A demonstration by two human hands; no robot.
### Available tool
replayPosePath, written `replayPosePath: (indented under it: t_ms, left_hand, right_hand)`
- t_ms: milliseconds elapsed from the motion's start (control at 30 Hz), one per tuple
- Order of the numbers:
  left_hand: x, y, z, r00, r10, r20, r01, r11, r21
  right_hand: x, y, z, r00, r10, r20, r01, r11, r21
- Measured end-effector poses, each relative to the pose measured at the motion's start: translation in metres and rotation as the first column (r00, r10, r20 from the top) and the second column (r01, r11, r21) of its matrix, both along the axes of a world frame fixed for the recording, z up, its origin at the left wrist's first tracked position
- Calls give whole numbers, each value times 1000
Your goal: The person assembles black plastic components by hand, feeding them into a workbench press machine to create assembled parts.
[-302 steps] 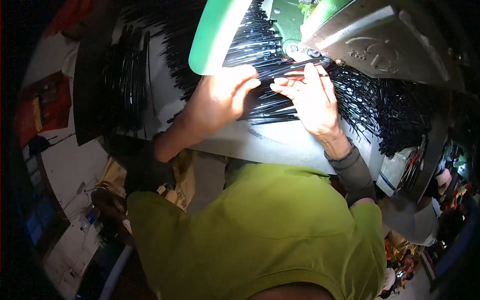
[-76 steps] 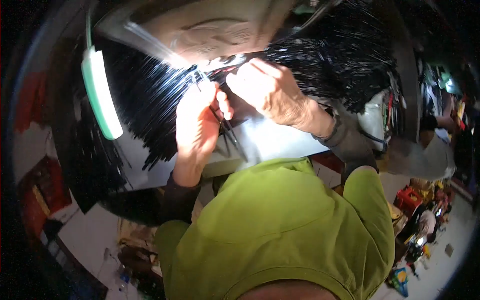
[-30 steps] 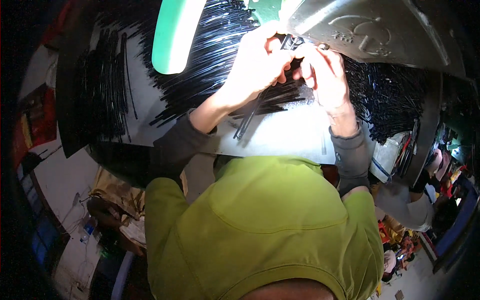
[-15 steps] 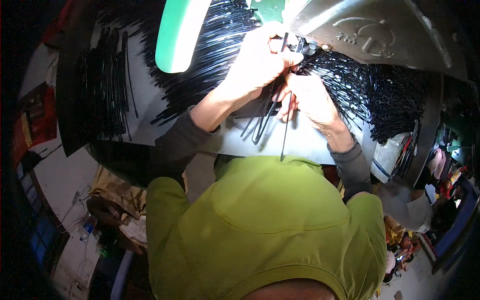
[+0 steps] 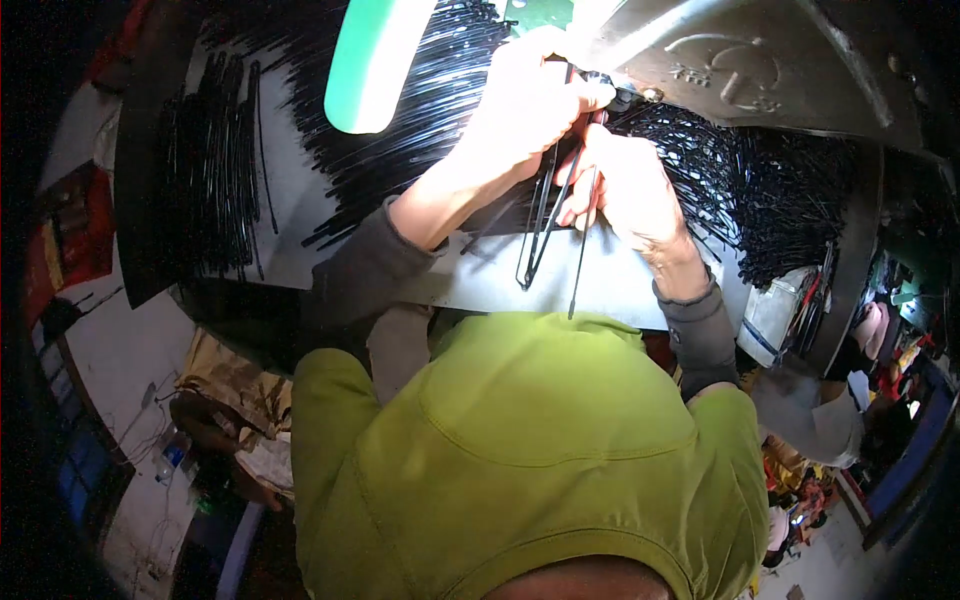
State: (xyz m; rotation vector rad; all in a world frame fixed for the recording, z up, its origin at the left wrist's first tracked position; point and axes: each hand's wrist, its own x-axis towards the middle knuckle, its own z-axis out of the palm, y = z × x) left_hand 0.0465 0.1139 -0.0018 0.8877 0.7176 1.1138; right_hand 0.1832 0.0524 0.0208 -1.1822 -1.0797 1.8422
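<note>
at twelve o'clock the left hand and right hand had fingers closed on thin black rods hanging over the counter; loose rod piles lay at two o'clock.

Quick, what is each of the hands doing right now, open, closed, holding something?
Left hand: closed, pinching thin black rods at their top.
Right hand: closed around the same black rods.

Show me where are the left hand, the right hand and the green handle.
left hand [image 5: 525, 105], head view, on the back of the hand.
right hand [image 5: 630, 185], head view, on the back of the hand.
green handle [image 5: 372, 62], head view, on its middle.
</note>
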Motion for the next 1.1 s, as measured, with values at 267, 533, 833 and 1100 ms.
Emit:
replayPosePath:
  t_ms: [267, 533, 833, 1100]
  left_hand:
    - [-2, -2, -2, 999, -3, -39, 2, 1000, -14]
    - [0, -6, 13, 991, -46, -124, 36, 996, -80]
    - [-50, 5, 7, 1000, 21, -17, -21, 999, 35]
    - [-230, 5, 33, -308, 575, -758, 123, 814, 567]
  right_hand:
    - [0, -1, -4, 998, -24, -49, 22, 999, -41]
    - [-25, -36, -5, 981, -171, -97, 160, 981, -109]
    - [-11, -59, -5, 857, -203, 473, -58, 875, 481]
    - [51, -17, -11, 534, -482, 695, -366, 609, 704]
